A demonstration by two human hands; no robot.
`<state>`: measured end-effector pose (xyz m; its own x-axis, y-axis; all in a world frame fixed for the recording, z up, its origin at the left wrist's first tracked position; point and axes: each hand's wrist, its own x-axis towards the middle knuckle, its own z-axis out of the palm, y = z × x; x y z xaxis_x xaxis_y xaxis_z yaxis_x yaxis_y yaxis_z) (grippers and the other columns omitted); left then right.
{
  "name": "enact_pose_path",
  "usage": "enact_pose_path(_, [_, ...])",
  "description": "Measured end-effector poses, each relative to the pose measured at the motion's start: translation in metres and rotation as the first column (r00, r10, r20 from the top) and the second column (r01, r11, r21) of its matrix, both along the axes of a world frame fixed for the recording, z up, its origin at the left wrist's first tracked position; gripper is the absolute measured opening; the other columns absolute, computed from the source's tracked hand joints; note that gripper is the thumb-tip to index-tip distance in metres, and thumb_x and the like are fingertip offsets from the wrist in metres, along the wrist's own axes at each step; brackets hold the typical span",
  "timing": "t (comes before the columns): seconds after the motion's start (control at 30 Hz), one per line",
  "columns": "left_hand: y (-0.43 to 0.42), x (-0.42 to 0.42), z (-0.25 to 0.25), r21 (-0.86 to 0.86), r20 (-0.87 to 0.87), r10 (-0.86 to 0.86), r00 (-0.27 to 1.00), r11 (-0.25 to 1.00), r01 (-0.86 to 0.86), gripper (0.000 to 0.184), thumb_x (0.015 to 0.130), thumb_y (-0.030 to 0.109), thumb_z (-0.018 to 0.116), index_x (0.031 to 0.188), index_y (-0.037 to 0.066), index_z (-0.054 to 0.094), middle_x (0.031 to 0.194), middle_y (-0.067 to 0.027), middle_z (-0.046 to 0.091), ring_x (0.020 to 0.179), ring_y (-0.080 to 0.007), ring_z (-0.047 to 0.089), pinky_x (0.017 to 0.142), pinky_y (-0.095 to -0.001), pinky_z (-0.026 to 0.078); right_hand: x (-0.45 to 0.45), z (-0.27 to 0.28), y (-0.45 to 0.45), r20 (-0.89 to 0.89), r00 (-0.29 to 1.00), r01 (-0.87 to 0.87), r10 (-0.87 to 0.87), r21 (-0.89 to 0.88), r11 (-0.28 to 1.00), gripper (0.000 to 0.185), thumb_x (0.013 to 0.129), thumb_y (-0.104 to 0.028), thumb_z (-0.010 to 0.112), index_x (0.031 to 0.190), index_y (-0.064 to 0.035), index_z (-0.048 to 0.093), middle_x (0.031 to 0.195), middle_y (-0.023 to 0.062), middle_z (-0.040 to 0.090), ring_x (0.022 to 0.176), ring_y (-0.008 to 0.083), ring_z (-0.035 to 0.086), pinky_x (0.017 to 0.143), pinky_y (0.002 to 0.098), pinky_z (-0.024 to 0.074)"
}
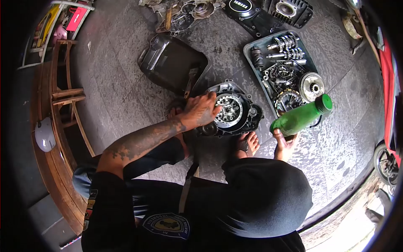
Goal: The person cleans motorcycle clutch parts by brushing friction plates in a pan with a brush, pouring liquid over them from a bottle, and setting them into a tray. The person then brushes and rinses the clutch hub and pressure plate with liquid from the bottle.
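My left hand (pixel 198 108) is closed, its fingers curled at the left edge of an engine case (pixel 252 122). A round silver clutch (pixel 228 110) sits inside the case, facing up. The thumb and the inner side of this hand are hidden. Off to the right, my right hand (pixel 286 145) is wrapped round the lower end of a green plastic bottle (pixel 299 118). The bottle is tilted, its dark-capped end up and to the right. Just beyond my left hand, a brush (pixel 191 82) with a wooden handle leans in a black pan (pixel 174 63).
A grey tray (pixel 247 52) of gears, shafts and small parts lies right of the case. More engine covers (pixel 201 10) and a Yamaha cover (pixel 240 6) are at the far side. A wooden bench (pixel 54 168) stands left; a red motorcycle (pixel 388 96) is at the right edge.
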<state>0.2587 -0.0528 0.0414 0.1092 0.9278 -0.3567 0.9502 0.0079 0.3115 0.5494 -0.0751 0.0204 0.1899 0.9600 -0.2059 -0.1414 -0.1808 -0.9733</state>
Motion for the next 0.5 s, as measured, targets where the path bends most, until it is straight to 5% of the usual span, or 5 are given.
enact_pose_path(0.27, [0.013, 0.005, -0.019, -0.033, -0.074, 0.065, 0.995, 0.997, -0.068, 0.048, 0.083, 0.041, 0.064, 0.107, 0.0, 0.057, 0.1, -0.0199, 0.065, 0.091, -0.0378, 0.065, 0.075, -0.049, 0.052, -0.013, -0.008, -0.002, -0.129, 0.984, -0.12, 0.126, 0.052, 0.991, 0.071, 0.073, 0.004, 0.075, 0.134, -0.0012, 0.04, 0.127, 0.0185, 0.056, 0.113, 0.0224, 0.055, 0.096, 0.0341, 0.0433])
enact_pose_path(0.33, [0.018, 0.005, -0.012, -0.151, 0.021, 0.076, 0.997, 0.986, -0.072, 0.045, 0.083, 0.041, 0.064, 0.108, 0.004, 0.06, 0.105, -0.02, 0.064, 0.097, -0.0368, 0.064, 0.078, -0.0479, 0.052, -0.01, -0.01, -0.003, -0.149, 0.98, -0.124, 0.133, 0.068, 0.99, 0.072, 0.073, 0.003, 0.076, 0.135, -0.0011, 0.04, 0.127, 0.0195, 0.057, 0.113, 0.0229, 0.055, 0.096, 0.0343, 0.0432])
enact_pose_path(0.47, [0.014, -0.006, -0.022, -0.045, 0.229, 0.04, 0.972, 0.999, -0.031, 0.039, 0.078, 0.034, 0.071, 0.099, 0.004, 0.058, 0.108, -0.0168, 0.061, 0.096, -0.0352, 0.061, 0.085, -0.0426, 0.048, 0.003, -0.017, -0.007, -0.147, 0.98, -0.123, 0.133, 0.075, 0.99, 0.078, 0.07, -0.007, 0.082, 0.134, 0.0001, 0.039, 0.124, 0.0219, 0.057, 0.112, 0.0233, 0.055, 0.095, 0.0338, 0.0436])
enact_pose_path(0.5, [0.017, -0.007, -0.018, -0.057, 0.256, 0.052, 0.965, 0.998, -0.039, 0.035, 0.077, 0.028, 0.072, 0.097, 0.004, 0.055, 0.104, -0.0143, 0.062, 0.094, -0.0283, 0.061, 0.085, -0.0374, 0.047, 0.004, -0.019, -0.008, -0.148, 0.982, -0.103, 0.114, 0.079, 0.991, 0.079, 0.069, -0.009, 0.084, 0.134, 0.0002, 0.04, 0.124, 0.0222, 0.058, 0.112, 0.0233, 0.055, 0.095, 0.0336, 0.0436])
